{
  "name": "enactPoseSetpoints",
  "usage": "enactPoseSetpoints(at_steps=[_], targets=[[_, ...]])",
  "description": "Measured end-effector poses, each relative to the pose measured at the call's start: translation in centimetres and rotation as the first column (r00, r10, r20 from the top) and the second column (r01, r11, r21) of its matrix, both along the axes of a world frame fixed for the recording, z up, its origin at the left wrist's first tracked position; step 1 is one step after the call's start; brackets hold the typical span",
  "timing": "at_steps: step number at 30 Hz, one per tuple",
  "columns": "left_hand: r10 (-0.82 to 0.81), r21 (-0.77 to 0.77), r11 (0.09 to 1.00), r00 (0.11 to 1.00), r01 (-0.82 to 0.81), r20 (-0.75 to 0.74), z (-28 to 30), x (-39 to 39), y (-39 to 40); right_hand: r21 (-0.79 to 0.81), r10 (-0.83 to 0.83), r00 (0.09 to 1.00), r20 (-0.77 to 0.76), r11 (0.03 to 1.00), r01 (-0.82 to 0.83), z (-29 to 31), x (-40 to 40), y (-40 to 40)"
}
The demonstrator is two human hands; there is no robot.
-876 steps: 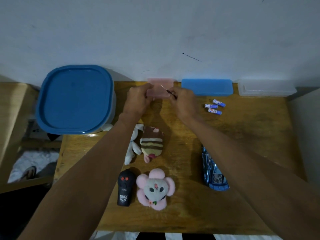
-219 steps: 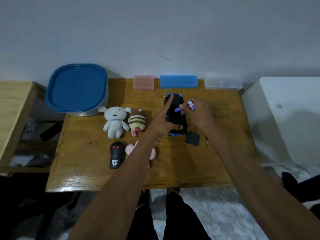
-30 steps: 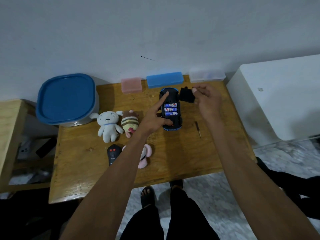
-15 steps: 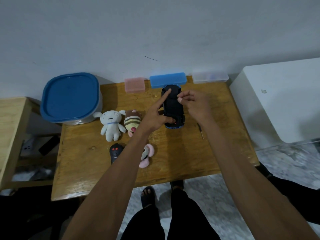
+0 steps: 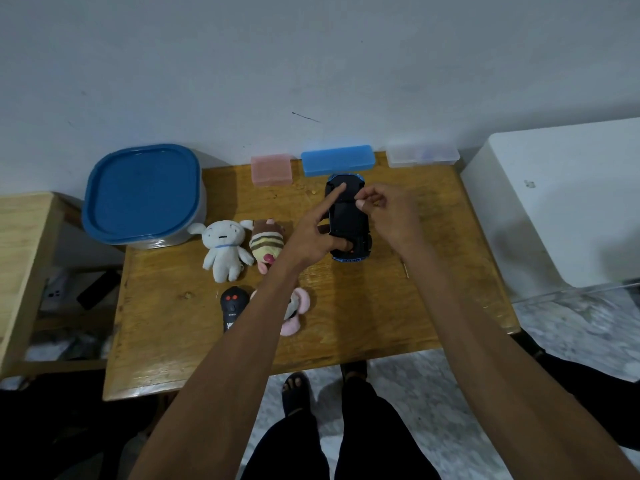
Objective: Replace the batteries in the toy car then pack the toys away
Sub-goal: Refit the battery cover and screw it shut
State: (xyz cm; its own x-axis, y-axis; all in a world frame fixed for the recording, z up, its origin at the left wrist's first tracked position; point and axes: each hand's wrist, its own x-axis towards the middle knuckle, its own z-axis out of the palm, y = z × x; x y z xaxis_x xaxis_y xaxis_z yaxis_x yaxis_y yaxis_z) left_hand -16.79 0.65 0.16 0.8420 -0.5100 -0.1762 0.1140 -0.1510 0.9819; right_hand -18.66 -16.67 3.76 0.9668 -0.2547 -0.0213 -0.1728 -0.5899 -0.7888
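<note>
head view shows the toy car [image 5: 348, 216] belly-up between the hands, left hand [image 5: 317, 237] pinning it with spread fingers, right hand [image 5: 388, 216] with fingertips pinched at the now-seated cover that a second ago was held off the exposed batteries; screwing and packing remain.

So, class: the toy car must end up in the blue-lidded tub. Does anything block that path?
The tub's blue lid is closed, so it bars entry. Across the table, the white plush and striped plush lie between the toy car and the tub.
</note>
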Motion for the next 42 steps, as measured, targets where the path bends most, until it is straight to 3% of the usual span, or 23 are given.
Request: enactPoseSetpoints(at_steps=[7,18,42], targets=[[0.008,-0.017,1.0,1.0,-0.008,-0.015,0.1,0.2,0.1,0.06,0.082,0.997,0.004,0.995,-0.082,0.3,-0.4,-0.4],[-0.004,-0.019,1.0,0.999,0.003,-0.05,-0.2,0.4,-0.1,0.071,0.006,1.0,0.02,0.997,-0.008,0.1,0.1,-0.5],[0.015,0.012,1.0,0.998,-0.015,-0.053,-0.7,0.5,0.1,0.019,0.055,0.998,-0.036,0.998,-0.054,0.7,0.7,-0.1]])
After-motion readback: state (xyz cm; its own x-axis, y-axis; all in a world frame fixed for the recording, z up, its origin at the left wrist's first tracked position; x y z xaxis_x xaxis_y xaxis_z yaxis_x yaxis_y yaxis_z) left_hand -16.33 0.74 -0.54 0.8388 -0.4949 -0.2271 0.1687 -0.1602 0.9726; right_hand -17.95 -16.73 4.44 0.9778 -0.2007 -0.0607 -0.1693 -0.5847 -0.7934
